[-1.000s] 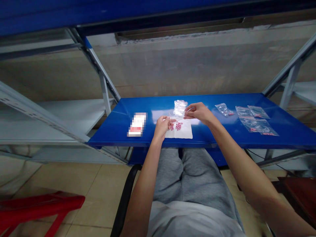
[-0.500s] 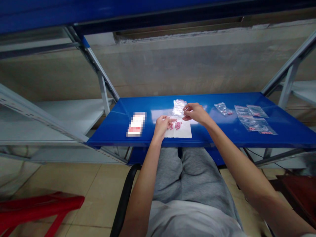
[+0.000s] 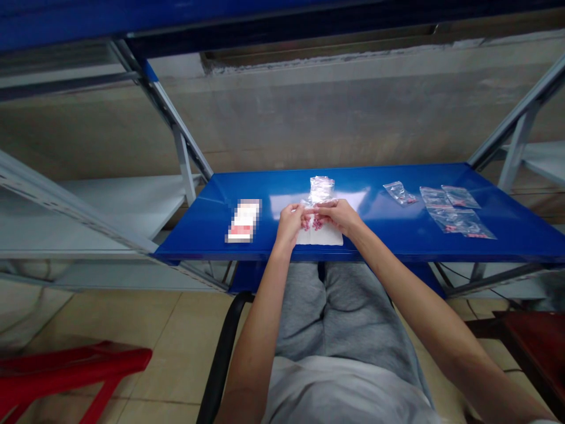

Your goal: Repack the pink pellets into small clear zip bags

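My left hand (image 3: 290, 225) and my right hand (image 3: 338, 216) meet over a white paper sheet (image 3: 324, 237) on a blue metal shelf (image 3: 397, 247). Both pinch the lower edge of a clear plastic bag (image 3: 321, 189), whose crumpled upper part stands beyond my fingers. A small heap of pink tablets (image 3: 316, 224) lies on the sheet, partly hidden under my fingers. To the left lies a white-and-red packet (image 3: 242, 221), blurred and unreadable.
Several small clear bags holding pink tablets (image 3: 452, 209) lie at the shelf's right. Grey steel uprights (image 3: 180, 147) frame the shelf, with a concrete wall behind. My knees sit below its front edge, beside a black chair arm (image 3: 223, 353) and a red plastic stool (image 3: 75, 365).
My right hand has moved down and left toward my left hand, and the two now meet over the tablets. The bag sits about where it was.
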{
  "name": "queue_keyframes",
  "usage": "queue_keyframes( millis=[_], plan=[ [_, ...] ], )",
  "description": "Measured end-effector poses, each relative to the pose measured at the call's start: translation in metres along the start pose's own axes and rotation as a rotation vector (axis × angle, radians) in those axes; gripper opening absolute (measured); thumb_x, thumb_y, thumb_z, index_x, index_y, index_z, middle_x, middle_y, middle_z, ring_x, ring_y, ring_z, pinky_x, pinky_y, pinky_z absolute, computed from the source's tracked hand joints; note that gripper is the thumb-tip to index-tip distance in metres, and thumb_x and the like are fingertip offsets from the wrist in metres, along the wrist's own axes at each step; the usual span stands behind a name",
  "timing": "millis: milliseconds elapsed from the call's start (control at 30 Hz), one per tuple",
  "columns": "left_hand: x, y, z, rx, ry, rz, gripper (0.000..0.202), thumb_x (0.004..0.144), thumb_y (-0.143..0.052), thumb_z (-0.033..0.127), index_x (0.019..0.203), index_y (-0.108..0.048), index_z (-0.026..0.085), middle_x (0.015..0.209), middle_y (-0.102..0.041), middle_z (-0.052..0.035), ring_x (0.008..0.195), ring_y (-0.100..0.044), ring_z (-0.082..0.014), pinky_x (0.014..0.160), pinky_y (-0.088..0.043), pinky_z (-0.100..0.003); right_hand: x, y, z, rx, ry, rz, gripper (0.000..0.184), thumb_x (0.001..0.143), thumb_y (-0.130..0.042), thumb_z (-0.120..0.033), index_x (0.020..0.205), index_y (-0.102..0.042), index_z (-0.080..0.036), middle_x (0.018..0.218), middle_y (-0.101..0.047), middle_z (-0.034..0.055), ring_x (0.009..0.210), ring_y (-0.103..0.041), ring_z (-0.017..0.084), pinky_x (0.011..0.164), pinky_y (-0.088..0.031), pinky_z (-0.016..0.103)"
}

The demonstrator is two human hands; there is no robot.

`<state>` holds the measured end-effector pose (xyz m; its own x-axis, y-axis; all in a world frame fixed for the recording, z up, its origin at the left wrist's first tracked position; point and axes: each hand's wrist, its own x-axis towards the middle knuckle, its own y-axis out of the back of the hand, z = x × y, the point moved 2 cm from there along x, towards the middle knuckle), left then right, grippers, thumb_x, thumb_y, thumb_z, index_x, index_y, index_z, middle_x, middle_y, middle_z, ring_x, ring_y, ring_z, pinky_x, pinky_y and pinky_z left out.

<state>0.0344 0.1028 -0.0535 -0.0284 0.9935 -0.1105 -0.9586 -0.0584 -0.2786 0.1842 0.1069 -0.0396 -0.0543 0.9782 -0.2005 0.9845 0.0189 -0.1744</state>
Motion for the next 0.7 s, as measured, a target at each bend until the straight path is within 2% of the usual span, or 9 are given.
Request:
queue_keyframes(
  millis=[167,300,367,467,600,700],
  plan=[
    [0.000,0.001,0.000,0.066,-0.038,0.008,0.014,0.093,-0.066,0.025,0.087,-0.060,0.015,0.070,-0.068,-0.0030,0.055,-0.061,-0.0097,0.049,-0.043,-0.019,0.006,0.000,0.003,-0.026,0.093,0.005,0.018,0.068,-0.083,0.001,0.071,-0.072,-0.013,0.069,-0.074,0.0039,0.062,-0.071,0.014,0.066,-0.062,0.024],
    [-0.001,0.008,-0.002,0.254,-0.106,0.057,0.007,0.091,-0.064,0.020,0.091,-0.066,0.014,0.082,-0.075,-0.0070,0.061,-0.065,-0.0109,0.055,-0.047,-0.020,0.012,0.005,0.006,-0.094,0.117,-0.007,0.017,0.065,-0.084,-0.002,0.068,-0.072,-0.014,0.062,-0.072,0.0019,0.057,-0.068,0.014,0.062,-0.060,0.025],
    [-0.002,0.011,-0.002,0.385,-0.145,0.088,0.009,0.088,-0.064,0.016,0.095,-0.069,0.014,0.088,-0.078,-0.0083,0.069,-0.070,-0.0136,0.064,-0.052,-0.022,0.014,0.008,0.006,-0.207,0.157,0.005,0.012,0.069,-0.083,-0.006,0.072,-0.074,-0.015,0.061,-0.072,0.0014,0.054,-0.066,0.014,0.060,-0.058,0.025],
    [-0.005,0.014,0.002,0.608,-0.208,0.129,0.016,0.083,-0.067,0.015,0.098,-0.074,0.015,0.091,-0.080,-0.0089,0.082,-0.074,-0.0185,0.077,-0.055,-0.027,0.014,0.010,0.003,-0.477,0.256,0.072,0.005,0.075,-0.079,-0.013,0.079,-0.077,-0.015,0.063,-0.073,0.0018,0.057,-0.068,0.016,0.064,-0.056,0.027],
    [-0.012,0.012,0.012,0.826,-0.247,0.170,0.019,0.085,-0.065,0.014,0.101,-0.075,0.015,0.090,-0.080,-0.0092,0.087,-0.076,-0.0210,0.085,-0.054,-0.030,0.008,0.008,-0.004,-0.742,0.357,0.131,0.014,0.078,-0.079,-0.020,0.092,-0.080,-0.016,0.070,-0.077,0.0032,0.068,-0.073,0.019,0.073,-0.055,0.029],
    [-0.014,0.010,0.015,0.896,-0.247,0.170,0.020,0.085,-0.066,0.014,0.103,-0.075,0.015,0.090,-0.081,-0.0091,0.089,-0.076,-0.0215,0.088,-0.053,-0.030,0.004,0.004,-0.008,-0.852,0.418,0.145,0.008,0.079,-0.080,-0.019,0.087,-0.080,-0.017,0.077,-0.080,0.0051,0.075,-0.075,0.020,0.075,-0.052,0.028]
  ],
)
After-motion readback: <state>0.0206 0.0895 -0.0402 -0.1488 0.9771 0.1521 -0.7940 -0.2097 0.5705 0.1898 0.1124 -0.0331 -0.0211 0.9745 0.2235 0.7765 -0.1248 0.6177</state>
